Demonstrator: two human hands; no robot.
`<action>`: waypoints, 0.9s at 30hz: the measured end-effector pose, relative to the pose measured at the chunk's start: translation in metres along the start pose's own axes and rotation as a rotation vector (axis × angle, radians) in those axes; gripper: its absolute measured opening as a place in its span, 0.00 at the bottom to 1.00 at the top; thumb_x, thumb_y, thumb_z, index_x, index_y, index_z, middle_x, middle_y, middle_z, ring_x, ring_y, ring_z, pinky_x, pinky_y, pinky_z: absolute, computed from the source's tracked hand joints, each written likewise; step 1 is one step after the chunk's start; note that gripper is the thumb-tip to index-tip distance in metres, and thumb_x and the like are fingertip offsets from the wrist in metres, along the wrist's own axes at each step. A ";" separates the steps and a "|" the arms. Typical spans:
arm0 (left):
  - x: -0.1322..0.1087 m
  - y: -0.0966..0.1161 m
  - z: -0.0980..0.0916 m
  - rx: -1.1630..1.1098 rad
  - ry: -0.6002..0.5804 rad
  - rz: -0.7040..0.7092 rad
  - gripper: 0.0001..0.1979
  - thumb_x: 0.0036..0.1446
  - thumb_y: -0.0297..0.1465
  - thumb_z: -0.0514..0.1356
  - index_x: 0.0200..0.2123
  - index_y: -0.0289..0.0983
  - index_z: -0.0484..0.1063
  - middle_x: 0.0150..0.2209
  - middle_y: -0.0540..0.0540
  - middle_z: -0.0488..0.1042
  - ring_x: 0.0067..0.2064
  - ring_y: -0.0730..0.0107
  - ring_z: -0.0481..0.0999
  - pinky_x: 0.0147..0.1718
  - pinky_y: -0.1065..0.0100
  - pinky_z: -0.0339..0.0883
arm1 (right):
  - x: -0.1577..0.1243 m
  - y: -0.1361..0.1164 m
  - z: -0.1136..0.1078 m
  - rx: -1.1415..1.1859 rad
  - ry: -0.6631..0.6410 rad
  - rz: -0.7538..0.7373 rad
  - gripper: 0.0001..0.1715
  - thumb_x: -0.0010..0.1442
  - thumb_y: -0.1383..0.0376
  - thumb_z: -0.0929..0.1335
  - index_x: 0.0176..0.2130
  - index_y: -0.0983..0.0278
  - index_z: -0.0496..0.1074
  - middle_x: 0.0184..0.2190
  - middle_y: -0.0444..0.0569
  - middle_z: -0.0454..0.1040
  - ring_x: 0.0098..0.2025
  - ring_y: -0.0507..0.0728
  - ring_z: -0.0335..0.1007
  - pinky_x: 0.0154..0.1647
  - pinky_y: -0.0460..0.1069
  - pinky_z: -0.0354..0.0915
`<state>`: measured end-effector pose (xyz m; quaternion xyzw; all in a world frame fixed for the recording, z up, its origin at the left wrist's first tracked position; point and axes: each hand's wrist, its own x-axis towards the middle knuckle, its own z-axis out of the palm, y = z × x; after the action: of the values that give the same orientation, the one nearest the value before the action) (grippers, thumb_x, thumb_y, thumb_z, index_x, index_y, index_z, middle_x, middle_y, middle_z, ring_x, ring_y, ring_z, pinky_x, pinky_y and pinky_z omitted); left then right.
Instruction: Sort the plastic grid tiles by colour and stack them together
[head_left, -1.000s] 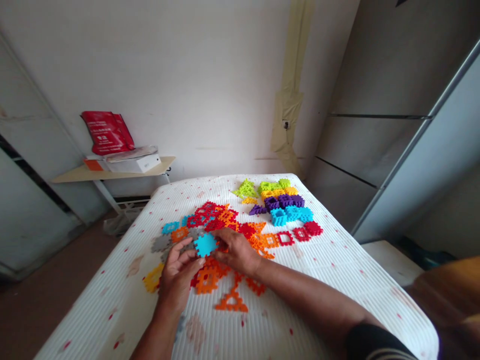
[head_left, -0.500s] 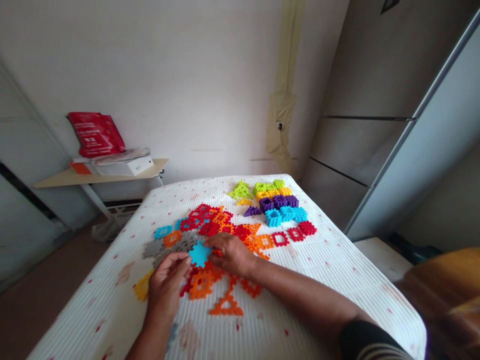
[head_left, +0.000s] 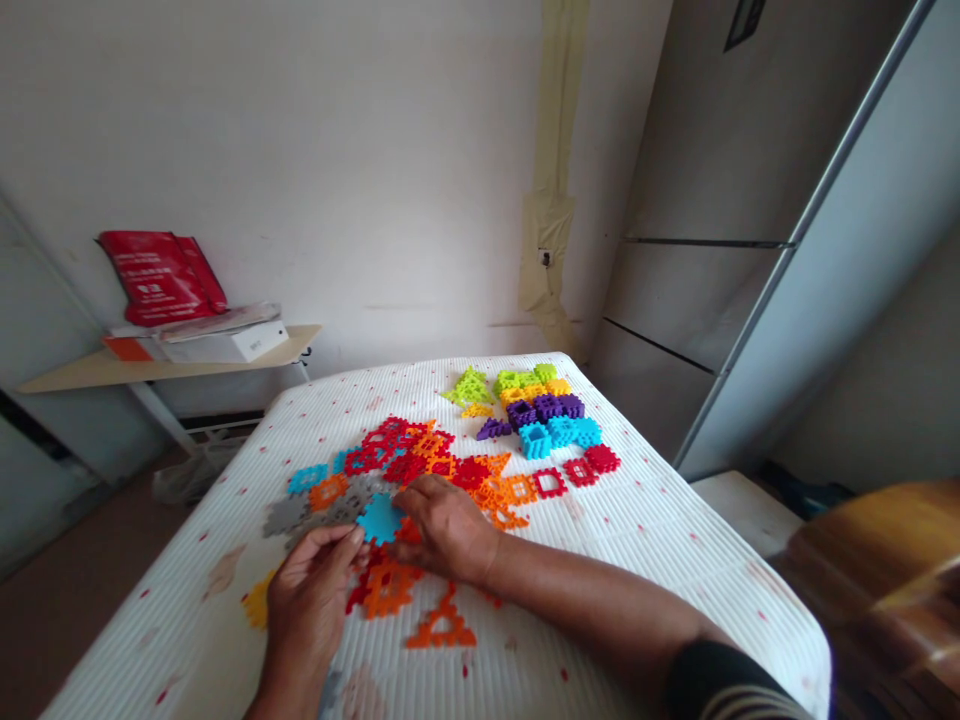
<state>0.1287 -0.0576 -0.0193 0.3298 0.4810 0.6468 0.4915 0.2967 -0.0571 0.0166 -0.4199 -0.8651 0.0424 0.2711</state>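
Note:
A light-blue interlocking building tile [head_left: 380, 519] with toothed edges is held up over the pile. My left hand [head_left: 313, 590] pinches its left edge between thumb and fingers. At the tile's right edge are the bent fingers of my right hand [head_left: 451, 528], closed on it, with part of the grip hidden. Below and around both hands lie grey tiles [head_left: 285, 516], orange tiles [head_left: 390, 588] and red tiles [head_left: 390, 440], loosely heaped. An orange triangle piece [head_left: 442, 628] rests nearer me, and a yellow tile [head_left: 257, 600] shows beside my left wrist.
Sorted stacks stand at the far right of the table: green tiles [head_left: 514, 381], purple tiles [head_left: 547, 408] and blue tiles [head_left: 559, 436]. Red bags [head_left: 161, 280] and a white box [head_left: 247, 342] sit on a side table [head_left: 67, 372]. A refrigerator [head_left: 697, 290] rises at the right.
The whole view has shifted slightly, so the scene sits a little further left. My right hand's fingers have bent and lowered near the blue tile, which both hands still hold.

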 end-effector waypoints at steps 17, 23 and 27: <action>0.001 -0.007 -0.006 -0.008 -0.047 0.087 0.17 0.39 0.37 0.67 0.35 0.37 0.72 0.28 0.49 0.76 0.30 0.69 0.73 0.30 0.68 0.68 | 0.010 0.041 -0.062 0.080 0.325 0.226 0.19 0.53 0.58 0.69 0.44 0.64 0.70 0.40 0.49 0.70 0.41 0.55 0.66 0.43 0.49 0.63; 0.000 -0.004 -0.006 -0.040 -0.015 0.073 0.14 0.38 0.36 0.68 0.30 0.36 0.73 0.27 0.49 0.75 0.30 0.70 0.72 0.30 0.68 0.68 | -0.037 0.141 -0.130 -0.222 0.617 0.704 0.20 0.53 0.56 0.67 0.42 0.66 0.71 0.38 0.51 0.71 0.37 0.56 0.67 0.40 0.49 0.61; 0.002 -0.006 -0.005 -0.038 -0.022 0.067 0.15 0.38 0.38 0.68 0.29 0.36 0.73 0.27 0.49 0.75 0.30 0.70 0.72 0.29 0.68 0.68 | -0.088 0.183 -0.125 -0.393 0.532 0.979 0.21 0.53 0.56 0.66 0.43 0.65 0.71 0.40 0.53 0.71 0.41 0.59 0.66 0.42 0.49 0.60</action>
<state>0.1255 -0.0572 -0.0269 0.3435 0.4520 0.6683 0.4808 0.5328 -0.0242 0.0297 -0.8089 -0.4645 -0.1052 0.3447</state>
